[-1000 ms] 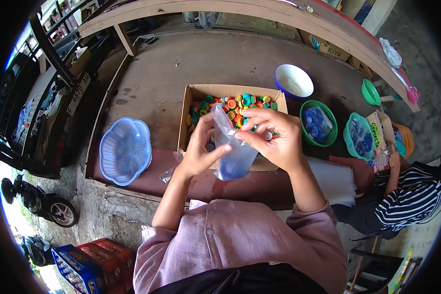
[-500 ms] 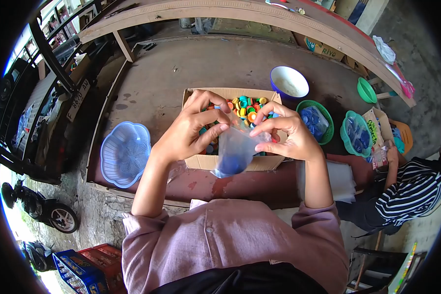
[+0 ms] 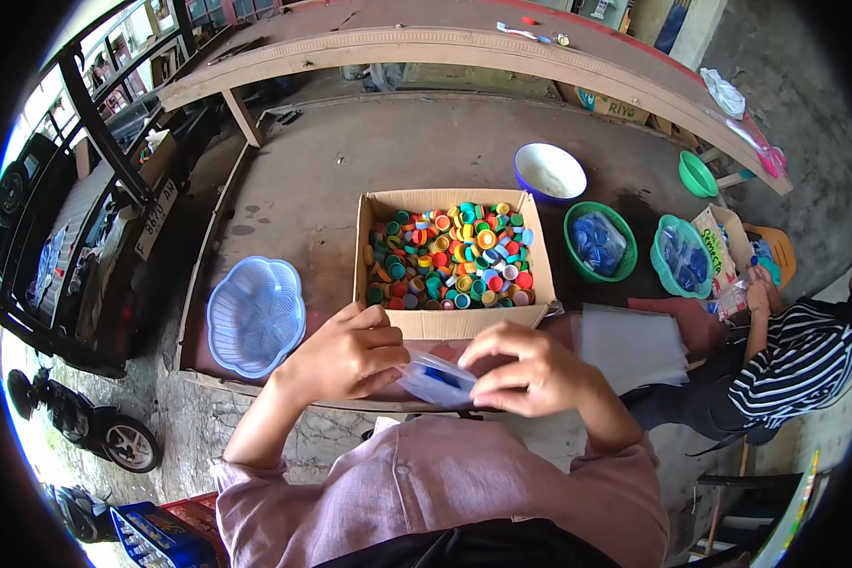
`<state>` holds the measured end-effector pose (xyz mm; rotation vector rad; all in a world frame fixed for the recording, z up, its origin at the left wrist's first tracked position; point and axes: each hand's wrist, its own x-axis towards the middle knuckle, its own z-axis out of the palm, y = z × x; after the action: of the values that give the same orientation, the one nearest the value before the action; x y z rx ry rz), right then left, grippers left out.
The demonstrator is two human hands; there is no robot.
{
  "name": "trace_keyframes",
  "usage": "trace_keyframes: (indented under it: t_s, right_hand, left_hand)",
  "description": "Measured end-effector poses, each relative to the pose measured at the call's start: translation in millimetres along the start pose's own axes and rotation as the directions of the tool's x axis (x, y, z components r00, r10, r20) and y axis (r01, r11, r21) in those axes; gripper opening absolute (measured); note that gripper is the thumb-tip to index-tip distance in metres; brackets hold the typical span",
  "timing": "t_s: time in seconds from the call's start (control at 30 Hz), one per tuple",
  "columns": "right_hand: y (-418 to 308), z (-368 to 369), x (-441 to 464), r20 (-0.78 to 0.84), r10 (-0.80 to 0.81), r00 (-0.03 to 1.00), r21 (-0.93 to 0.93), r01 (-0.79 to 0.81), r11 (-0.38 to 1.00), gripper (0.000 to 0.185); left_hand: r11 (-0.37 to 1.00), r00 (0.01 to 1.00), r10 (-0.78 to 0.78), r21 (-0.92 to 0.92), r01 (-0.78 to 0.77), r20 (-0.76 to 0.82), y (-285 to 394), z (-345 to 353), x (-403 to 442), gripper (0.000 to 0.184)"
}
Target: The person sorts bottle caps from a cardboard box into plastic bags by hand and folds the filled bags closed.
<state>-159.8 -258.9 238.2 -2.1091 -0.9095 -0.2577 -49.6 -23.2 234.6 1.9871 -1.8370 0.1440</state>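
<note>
A small clear plastic bag [image 3: 428, 383] with something blue inside is stretched between my two hands, low in front of my chest. My left hand [image 3: 346, 358] is closed, its curled fingers pinching the bag's left end. At the other end, my right hand [image 3: 530, 371] grips the bag between thumb and fingers. Just beyond my hands stands an open cardboard box [image 3: 445, 327] with many colourful plastic bottle caps [image 3: 445, 256] in it. What exactly the blue contents are cannot be made out.
A blue plastic basket [image 3: 256, 317] sits to the left. On the right are a white-and-purple bowl [image 3: 550, 170], a green basket [image 3: 575, 260] and a turquoise basket [image 3: 670, 275] holding blue packets, and clear plastic sheets [image 3: 634, 346]. A person in a striped shirt [image 3: 790, 355] works at far right.
Both hands have come down and toward my body with the bag, uncovering the box of caps. The bag, which hung upright, now lies tilted sideways between my hands.
</note>
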Motion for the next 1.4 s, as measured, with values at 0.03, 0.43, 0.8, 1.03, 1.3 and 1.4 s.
trace_keyframes:
  t_s: [0.03, 0.43, 0.8, 1.03, 1.3, 1.4]
  right_hand:
    - [-8.1, 4.3, 1.6, -0.005, -0.054, 0.999, -0.017, 0.054, 0.998, 0.008]
    - [-47.2, -8.1, -35.8, -0.133, 0.151, 0.98, -0.336, -0.188, 0.923, 0.018]
    - [-39.2, 42.3, -41.3, -0.425, 0.118, 0.897, 0.172, -0.048, 0.984, 0.108]
    - [27.5, 132.8, -64.1, -0.157, 0.583, 0.797, 0.629, -0.374, 0.681, 0.033]
    - [35.1, 130.8, -66.2, -0.398, 0.653, 0.644, 0.682, -0.268, 0.68, 0.014]
    - [33.6, 127.9, -72.5, -0.369, 0.703, 0.608, 0.727, -0.282, 0.626, 0.016]
  left_hand:
    - [1.0, 1.0, 0.002, -0.003, -0.002, 0.001, 2.6, 0.8, -1.3, 0.015]
    - [0.975, 0.977, 0.209, -0.086, -0.205, 0.041, 61.5, -12.6, -4.9, 0.013]
    - [0.941, 0.988, -0.034, -0.337, -0.019, -0.151, 51.0, -3.0, -17.6, 0.013]
    - [0.811, 0.923, -0.282, -0.58, 0.083, -0.262, 41.0, 2.5, -31.9, 0.021]
    - [0.58, 0.857, -0.513, -0.757, 0.302, -0.051, 38.6, 137.5, -54.6, 0.066]
    - [0.505, 0.807, -0.587, -0.81, 0.3, -0.067, 44.0, 175.1, -54.8, 0.039]
